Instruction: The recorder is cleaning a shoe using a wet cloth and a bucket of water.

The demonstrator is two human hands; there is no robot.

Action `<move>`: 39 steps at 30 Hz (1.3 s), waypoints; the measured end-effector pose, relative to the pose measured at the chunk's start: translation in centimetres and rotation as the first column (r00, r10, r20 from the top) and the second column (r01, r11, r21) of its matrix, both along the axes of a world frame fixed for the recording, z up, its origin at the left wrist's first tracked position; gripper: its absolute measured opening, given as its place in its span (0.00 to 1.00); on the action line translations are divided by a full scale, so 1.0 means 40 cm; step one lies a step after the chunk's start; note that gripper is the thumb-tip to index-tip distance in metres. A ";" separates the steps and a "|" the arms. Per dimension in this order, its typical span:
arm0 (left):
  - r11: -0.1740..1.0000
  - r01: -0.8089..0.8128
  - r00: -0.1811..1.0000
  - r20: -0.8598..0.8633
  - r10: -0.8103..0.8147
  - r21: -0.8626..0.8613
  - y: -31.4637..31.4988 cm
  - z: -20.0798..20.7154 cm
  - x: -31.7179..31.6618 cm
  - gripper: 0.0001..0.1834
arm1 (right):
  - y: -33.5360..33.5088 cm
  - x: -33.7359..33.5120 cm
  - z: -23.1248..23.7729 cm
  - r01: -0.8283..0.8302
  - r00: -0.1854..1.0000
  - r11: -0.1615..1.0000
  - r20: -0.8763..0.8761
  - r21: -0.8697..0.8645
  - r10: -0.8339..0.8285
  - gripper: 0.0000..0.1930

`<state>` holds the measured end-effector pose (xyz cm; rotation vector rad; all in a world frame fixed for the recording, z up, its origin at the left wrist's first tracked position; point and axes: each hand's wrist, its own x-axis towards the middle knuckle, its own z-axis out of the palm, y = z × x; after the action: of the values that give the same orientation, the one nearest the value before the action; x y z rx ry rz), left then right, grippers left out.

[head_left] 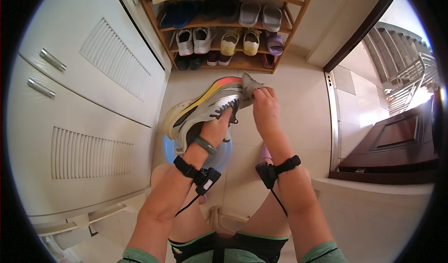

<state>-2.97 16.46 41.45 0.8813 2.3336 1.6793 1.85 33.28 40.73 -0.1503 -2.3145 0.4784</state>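
My left hand (215, 128) grips a grey running shoe (205, 106) with black laces and a yellow-to-orange sole, holding it on its side at the opening, above a light blue plastic basin (223, 154). My right hand (265, 108) pinches a small grey cloth (250, 84) against the shoe's toe end. Both wrists carry black straps with small devices and cables. A green band sits on my left wrist.
A wooden shoe rack (242, 60) with sneakers, sandals and slippers stands ahead. White louvred cabinet doors (84, 99) fill the left side. An open dark wooden door (396, 146) and stairs lie to the right. Beige tiled floor (303, 104) surrounds the basin; my bare knees are below.
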 end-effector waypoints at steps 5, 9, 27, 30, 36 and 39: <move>0.991 -0.085 0.991 0.090 0.095 -0.107 -0.013 0.004 -0.010 0.19 | 0.077 0.035 0.010 0.261 0.952 0.944 0.217 -0.202 -0.217 0.08; 0.883 -0.023 0.967 -0.235 -0.100 -0.469 0.005 -0.012 -0.008 0.18 | -0.049 0.038 0.058 -0.083 0.996 0.928 -0.063 -0.364 0.065 0.10; 0.940 -0.091 0.875 -0.478 -0.082 -0.329 -0.021 -0.069 -0.021 0.11 | -0.068 0.006 0.073 0.044 0.999 0.958 -0.010 -0.282 -0.048 0.08; 0.971 -0.007 0.876 -0.470 -0.108 -0.237 -0.050 -0.089 -0.024 0.16 | -0.199 0.003 0.104 -0.462 0.881 0.842 -0.035 -0.278 0.472 0.08; 0.848 -0.077 0.844 -0.487 -0.224 -0.524 -0.025 -0.021 -0.016 0.12 | -0.074 -0.002 0.056 -0.234 0.972 0.963 -0.010 -0.131 0.235 0.09; 0.869 -0.088 0.881 -0.446 -0.160 -0.487 -0.041 -0.022 -0.005 0.13 | -0.013 0.011 0.040 -0.073 0.997 0.987 0.024 -0.140 0.077 0.09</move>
<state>-3.15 14.81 40.58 1.3121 2.8292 0.8095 2.27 32.77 42.34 -0.1384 -2.3212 0.6812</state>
